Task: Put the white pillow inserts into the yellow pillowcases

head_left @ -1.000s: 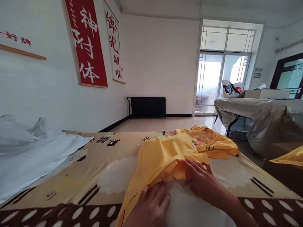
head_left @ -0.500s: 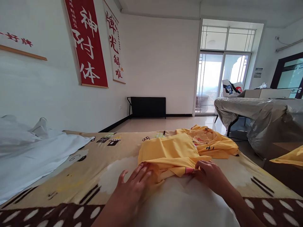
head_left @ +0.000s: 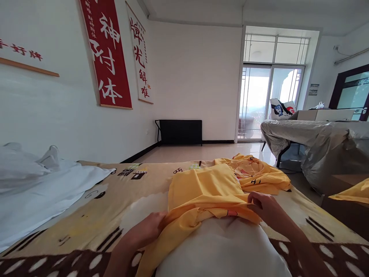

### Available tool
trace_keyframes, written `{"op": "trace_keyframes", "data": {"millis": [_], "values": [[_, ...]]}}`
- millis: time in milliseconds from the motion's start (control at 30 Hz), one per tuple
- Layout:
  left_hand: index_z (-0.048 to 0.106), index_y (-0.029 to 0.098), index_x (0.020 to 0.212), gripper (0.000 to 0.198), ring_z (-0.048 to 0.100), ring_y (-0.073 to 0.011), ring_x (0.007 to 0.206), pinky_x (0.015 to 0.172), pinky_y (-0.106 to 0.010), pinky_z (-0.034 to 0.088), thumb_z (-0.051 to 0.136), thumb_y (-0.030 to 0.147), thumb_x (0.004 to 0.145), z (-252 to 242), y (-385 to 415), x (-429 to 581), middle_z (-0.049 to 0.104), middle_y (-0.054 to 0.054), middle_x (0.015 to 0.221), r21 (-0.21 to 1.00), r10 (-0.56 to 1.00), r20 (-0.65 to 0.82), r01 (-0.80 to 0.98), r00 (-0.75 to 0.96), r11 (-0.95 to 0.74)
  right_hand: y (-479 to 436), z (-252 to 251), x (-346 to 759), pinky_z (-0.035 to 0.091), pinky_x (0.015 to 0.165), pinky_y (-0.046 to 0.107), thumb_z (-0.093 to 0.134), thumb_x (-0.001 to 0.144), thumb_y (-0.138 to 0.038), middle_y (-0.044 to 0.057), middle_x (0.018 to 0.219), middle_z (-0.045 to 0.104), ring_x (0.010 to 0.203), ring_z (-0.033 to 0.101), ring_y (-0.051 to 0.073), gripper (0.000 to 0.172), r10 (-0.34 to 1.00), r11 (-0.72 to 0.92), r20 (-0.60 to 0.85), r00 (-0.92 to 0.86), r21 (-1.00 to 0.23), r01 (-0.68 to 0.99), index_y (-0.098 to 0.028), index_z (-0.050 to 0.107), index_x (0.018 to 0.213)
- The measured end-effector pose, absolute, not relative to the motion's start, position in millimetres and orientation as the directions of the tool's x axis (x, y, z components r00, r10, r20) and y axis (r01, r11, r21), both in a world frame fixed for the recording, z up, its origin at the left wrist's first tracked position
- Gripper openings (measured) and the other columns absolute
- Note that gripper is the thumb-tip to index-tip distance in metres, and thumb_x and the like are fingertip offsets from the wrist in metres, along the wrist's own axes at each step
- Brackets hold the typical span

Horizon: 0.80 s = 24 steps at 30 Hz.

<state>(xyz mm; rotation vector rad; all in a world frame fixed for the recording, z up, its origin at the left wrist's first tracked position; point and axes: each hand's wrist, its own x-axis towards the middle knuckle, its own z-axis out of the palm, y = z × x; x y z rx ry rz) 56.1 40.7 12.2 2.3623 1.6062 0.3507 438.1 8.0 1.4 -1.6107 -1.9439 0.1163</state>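
A yellow garment [head_left: 203, 184] lies partly flat on the patterned blanket, its near edge bunched into folds with a small pink-red patch showing. My left hand [head_left: 152, 227] is closed on the left end of these folds, its fingertips hidden by the cloth. At the right end my right hand [head_left: 261, 204] pinches the folded edge between thumb and fingers. A strip of yellow cloth hangs from the left side toward me. Just below the folds bulges a smooth white thing [head_left: 225, 246], its kind unclear. Behind the garment, to the right, rests a rumpled yellow printed shirt [head_left: 256, 173].
The blanket [head_left: 86, 219] covers the surface before me. White cloth [head_left: 43, 196] is heaped at left. More yellow cloth [head_left: 353, 194] lies on a brown box [head_left: 343, 215] at right. Beyond stands a plastic-covered table [head_left: 314, 134]; a black folded panel [head_left: 180, 132] leans by the wall.
My left hand has moved left and down from lying on the cloth to gripping it. My right hand has shifted slightly right. The folded edge is spread wider.
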Motion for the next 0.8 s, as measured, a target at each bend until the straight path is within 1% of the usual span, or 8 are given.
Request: {"op": "trace_keyframes", "data": {"millis": [100,233,333,400,500,633,733,800], "values": [[0.063,0.020,0.082,0.024,0.062,-0.0196,0.084,0.075,-0.026,0.045,0.040,0.026,0.079,15.7,42.6,53.0,0.069,-0.003,0.087,0.408,0.917,0.040,0.832,0.396,-0.377,13.6,-2.2,445.1,0.035,0.056,0.025,0.046,0.086,-0.038,-0.002,0.059,0.057,0.056,0.050,0.014,0.024,0.865,0.205,0.498,0.063,-0.466,0.861,-0.022,0.063,0.085],[0.054,0.019,0.080,0.029,0.059,-0.0190,0.079,0.073,-0.026,0.042,0.032,0.036,0.089,24.4,46.2,45.1,0.064,-0.004,0.083,0.394,0.921,0.285,0.843,0.267,-0.366,18.8,-6.8,452.2,0.042,0.069,0.029,0.040,0.090,-0.039,0.005,0.087,0.068,0.076,0.061,0.019,0.031,0.753,0.213,0.640,0.151,-0.455,0.865,-0.022,0.066,0.090],[0.053,0.020,0.082,0.035,0.057,-0.0177,0.077,0.072,-0.025,0.042,0.031,0.046,0.091,30.9,45.2,42.6,0.063,-0.004,0.083,0.417,0.884,0.443,0.839,0.148,-0.349,21.1,-6.9,456.8,0.042,0.075,0.034,0.039,0.090,-0.043,0.008,0.087,0.066,0.081,0.060,0.022,0.037,0.621,0.194,0.759,0.194,-0.389,0.901,-0.020,0.067,0.089],[0.054,0.020,0.082,0.035,0.056,-0.0161,0.073,0.069,-0.023,0.042,0.034,0.048,0.090,34.7,41.2,42.0,0.062,-0.002,0.080,0.432,0.853,0.515,0.833,0.086,-0.344,21.4,-4.5,460.0,0.042,0.081,0.037,0.041,0.088,-0.047,0.010,0.091,0.065,0.086,0.059,0.023,0.038,0.540,0.230,0.809,0.231,-0.406,0.884,-0.019,0.067,0.085],[0.057,0.020,0.085,0.032,0.054,-0.0141,0.069,0.064,-0.021,0.042,0.041,0.048,0.087,39.8,30.3,40.4,0.063,0.000,0.078,0.456,0.788,0.616,0.812,0.007,-0.363,19.3,1.2,464.0,0.045,0.078,0.033,0.045,0.085,-0.052,0.008,0.093,0.066,0.085,0.059,0.021,0.039,0.606,0.371,0.738,0.296,-0.591,0.716,-0.018,0.065,0.084],[0.064,0.020,0.084,0.030,0.054,-0.0133,0.074,0.068,-0.020,0.042,0.048,0.045,0.084,47.0,10.8,39.4,0.063,0.000,0.078,0.485,0.671,0.737,0.753,-0.079,-0.444,13.8,7.1,467.1,0.046,0.062,0.025,0.063,0.072,-0.056,0.004,0.079,0.065,0.074,0.057,0.018,0.041,0.730,0.386,0.535,0.426,-0.837,0.388,-0.016,0.067,0.083],[0.069,0.022,0.081,0.028,0.056,-0.0115,0.077,0.075,-0.019,0.041,0.055,0.046,0.079,53.5,-2.9,44.3,0.064,0.003,0.080,0.542,0.597,0.769,0.726,-0.227,-0.422,11.2,8.5,471.8,0.048,0.060,0.025,0.076,0.059,-0.049,0.005,0.083,0.068,0.075,0.059,0.019,0.041,0.801,0.388,0.386,0.458,-0.917,0.093,-0.017,0.069,0.083],[0.070,0.023,0.078,0.024,0.057,-0.0106,0.078,0.080,-0.018,0.042,0.060,0.045,0.075,58.2,-10.8,49.6,0.066,0.007,0.081,0.615,0.550,0.753,0.682,-0.360,-0.395,9.9,9.0,476.9,0.049,0.059,0.026,0.080,0.054,-0.045,0.006,0.084,0.069,0.073,0.060,0.019,0.039,0.826,0.407,0.342,0.448,-0.912,-0.054,-0.018,0.070,0.080]]}}
